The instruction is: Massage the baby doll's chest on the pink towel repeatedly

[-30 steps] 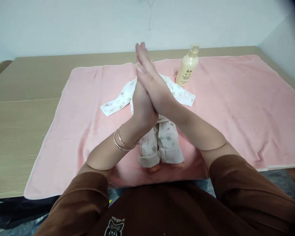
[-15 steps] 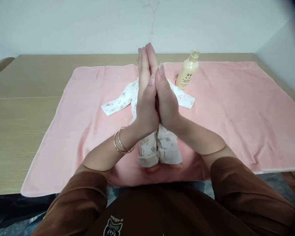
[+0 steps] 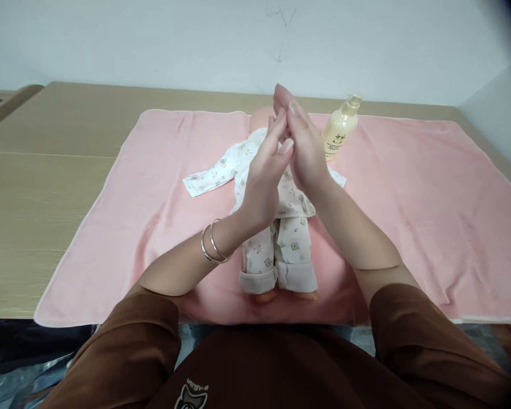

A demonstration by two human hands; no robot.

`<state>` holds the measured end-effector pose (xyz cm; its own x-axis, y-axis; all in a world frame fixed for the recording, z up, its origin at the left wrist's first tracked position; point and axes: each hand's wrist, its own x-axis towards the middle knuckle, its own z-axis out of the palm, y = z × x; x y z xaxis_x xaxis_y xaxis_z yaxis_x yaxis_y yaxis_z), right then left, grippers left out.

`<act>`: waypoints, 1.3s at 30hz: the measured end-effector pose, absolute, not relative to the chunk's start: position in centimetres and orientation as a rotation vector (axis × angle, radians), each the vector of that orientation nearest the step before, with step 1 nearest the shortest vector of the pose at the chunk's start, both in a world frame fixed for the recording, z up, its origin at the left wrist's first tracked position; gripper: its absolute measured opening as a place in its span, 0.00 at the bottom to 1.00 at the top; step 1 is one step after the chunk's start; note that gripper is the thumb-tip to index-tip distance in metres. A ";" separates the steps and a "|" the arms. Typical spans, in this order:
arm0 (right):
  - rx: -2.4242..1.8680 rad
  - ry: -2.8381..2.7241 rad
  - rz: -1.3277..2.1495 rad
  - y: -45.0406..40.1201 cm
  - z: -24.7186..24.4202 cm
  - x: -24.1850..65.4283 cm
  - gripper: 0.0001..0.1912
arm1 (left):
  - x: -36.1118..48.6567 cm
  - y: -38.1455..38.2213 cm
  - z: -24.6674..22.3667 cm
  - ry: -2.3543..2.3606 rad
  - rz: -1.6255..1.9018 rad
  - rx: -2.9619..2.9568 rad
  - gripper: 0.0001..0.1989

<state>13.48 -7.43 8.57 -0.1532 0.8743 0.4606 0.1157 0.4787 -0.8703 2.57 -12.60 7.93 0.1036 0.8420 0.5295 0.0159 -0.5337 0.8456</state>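
My left hand (image 3: 264, 176) and my right hand (image 3: 305, 145) meet at the fingers above a baby doll, with a gap between the heels of the palms. Fingers on both are stretched out and nothing shows between them. Beneath lies the doll (image 3: 262, 118) on its back, its head partly hidden behind my hands. It wears a white patterned top (image 3: 242, 156) and matching trousers (image 3: 296, 244) with turned-up cuffs; its feet point toward me. Just beyond my right hand stands a pale yellow pump bottle (image 3: 340, 128), its lower part partly covered by that hand.
A pink blanket (image 3: 409, 210) with a pale edge spreads under the doll and bottle. It covers much of a wooden table (image 3: 46, 227). Behind the table rises a white wall (image 3: 174, 45) with a crack. Two bangles (image 3: 213, 241) circle my left wrist.
My palms were pressed flat together and have parted at the heels, the right hand sliding over the left fingers. The view has shifted slightly, and more of the doll's top and head shows.
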 end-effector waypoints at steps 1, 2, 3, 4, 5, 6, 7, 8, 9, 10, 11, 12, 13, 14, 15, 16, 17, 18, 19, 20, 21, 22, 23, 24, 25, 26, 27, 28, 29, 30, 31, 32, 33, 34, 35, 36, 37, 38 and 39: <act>-0.906 -1.622 0.844 -6.5 8.4 14.2 0.36 | 2.3 -11.9 7.8 0.859 1.492 1.655 0.19; -0.970 -1.657 0.815 -5.7 8.1 14.7 0.34 | 1.9 -10.9 7.4 0.889 1.482 1.622 0.18; -1.055 -1.703 0.752 -5.0 7.7 15.1 0.32 | 1.5 -9.6 6.8 0.961 1.479 1.595 0.18; -1.149 -1.760 0.658 -4.5 7.2 15.2 0.30 | 1.0 -8.1 6.0 1.087 1.498 1.593 0.17; -1.226 -1.823 0.550 -4.2 6.7 15.0 0.29 | 0.5 -6.4 5.0 1.192 1.512 1.607 0.16; -1.273 -1.904 0.453 -4.1 6.1 14.7 0.29 | 0.1 -4.7 3.8 1.254 1.496 1.650 0.15; -1.296 -1.996 0.385 -4.2 5.5 14.2 0.29 | -0.3 -3.2 2.6 1.273 1.495 1.706 0.13; -1.309 -2.089 0.342 -4.3 4.9 13.6 0.29 | -0.7 -1.8 1.4 1.283 1.490 1.761 0.13; -1.321 -2.170 0.315 -4.4 4.4 13.1 0.30 | -0.9 -0.8 0.3 1.290 1.469 1.813 0.14; -1.338 -2.231 0.298 -4.5 4.0 12.7 0.31 | -1.1 -0.1 -0.6 1.287 1.450 1.848 0.15; -1.360 -2.270 0.288 -4.4 3.6 12.5 0.32 | -1.1 0.3 -1.4 1.290 1.437 1.872 0.16; -1.383 -2.296 0.288 -4.2 3.4 12.5 0.33 | -1.1 0.4 -1.9 1.299 1.428 1.882 0.17; -1.398 -2.313 0.293 -3.8 3.2 12.7 0.34 | -1.1 0.4 -2.3 1.313 1.424 1.884 0.18; -1.397 -2.332 0.303 -3.4 3.2 13.2 0.35 | -1.0 0.3 -2.5 1.330 1.421 1.883 0.19; -1.384 -2.352 0.318 -2.9 3.1 13.7 0.35 | -1.0 0.1 -2.7 1.350 1.413 1.883 0.20; -1.368 -2.368 0.330 -2.3 3.1 14.3 0.35 | -0.9 0.0 -2.8 1.367 1.399 1.884 0.21; -1.359 -2.378 0.337 -1.9 3.0 14.9 0.35 | -0.9 0.0 -2.9 1.382 1.381 1.886 0.21; -1.364 -2.379 0.338 -1.5 3.0 15.3 0.36 | -1.0 0.0 -3.0 1.399 1.369 1.887 0.20; -1.389 -2.369 0.334 -1.4 2.9 15.5 0.38 | -1.0 0.1 -3.1 1.418 1.366 1.890 0.20; -1.438 -2.348 0.323 -1.5 2.8 15.5 0.38 | -1.0 0.2 -3.3 1.437 1.370 1.896 0.20; -1.507 -2.312 0.300 -1.9 2.7 15.2 0.37 | -1.1 0.3 -3.5 1.450 1.376 1.908 0.21; -1.586 -2.265 0.261 -2.4 2.6 14.7 0.37 | -1.1 0.4 -3.7 1.456 1.382 1.928 0.22; -1.655 -2.216 0.209 -3.1 2.5 14.1 0.35 | -1.2 0.5 -3.8 1.456 1.382 1.950 0.23; -1.697 -2.183 0.153 -3.8 2.5 13.5 0.35 | -1.2 0.5 -3.9 1.451 1.378 1.971 0.24; -1.704 -2.177 0.105 -4.5 2.5 12.9 0.34 | -1.2 0.5 -4.0 1.446 1.372 1.987 0.25; -1.679 -2.200 0.077 -4.9 2.6 12.5 0.33 | -1.2 0.4 -4.0 1.442 1.370 1.995 0.25; -1.631 -2.248 0.077 -5.1 2.8 12.3 0.32 | -1.1 0.4 -4.1 1.439 1.372 1.999 0.26; -1.573 -2.307 0.104 -5.0 3.0 12.3 0.32 | -1.1 0.3 -4.1 1.434 1.380 1.999 0.26; -1.521 -2.358 0.150 -4.7 3.2 12.5 0.31 | -1.1 0.3 -4.2 1.427 1.391 1.998 0.26; -1.489 -2.387 0.199 -4.1 3.4 13.0 0.31 | -1.1 0.3 -4.2 1.417 1.402 1.998 0.26; -1.489 -2.384 0.241 -3.4 3.5 13.5 0.31 | -1.1 0.4 -4.3 1.407 1.410 2.000 0.26; -1.526 -2.352 0.275 -2.8 3.6 14.1 0.32 | -1.1 0.4 -4.4 1.396 1.413 2.004 0.26; -1.593 -2.298 0.296 -2.3 3.7 14.6 0.33 | -1.1 0.4 -4.5 1.387 1.412 2.009 0.27; -1.676 -2.239 0.306 -2.1 3.6 14.9 0.35 | -1.1 0.5 -4.6 1.380 1.411 2.014 0.27; -1.757 -2.189 0.299 -2.2 3.6 15.0 0.37 | -1.1 0.5 -4.7 1.377 1.409 2.019 0.28; -1.822 -2.161 0.274 -2.7 3.5 14.8 0.38 | -1.1 0.6 -4.7 1.376 1.407 2.023 0.28; -1.854 -2.162 0.229 -3.4 3.3 14.4 0.38 | -1.1 0.6 -4.7 1.378 1.408 2.024 0.28; -1.847 -2.193 0.172 -4.2 3.2 13.8 0.37 | -1.2 0.6 -4.7 1.381 1.409 2.025 0.28; -1.808 -2.242 0.117 -5.0 3.1 13.2 0.36 | -1.2 0.6 -4.7 1.381 1.409 2.026 0.28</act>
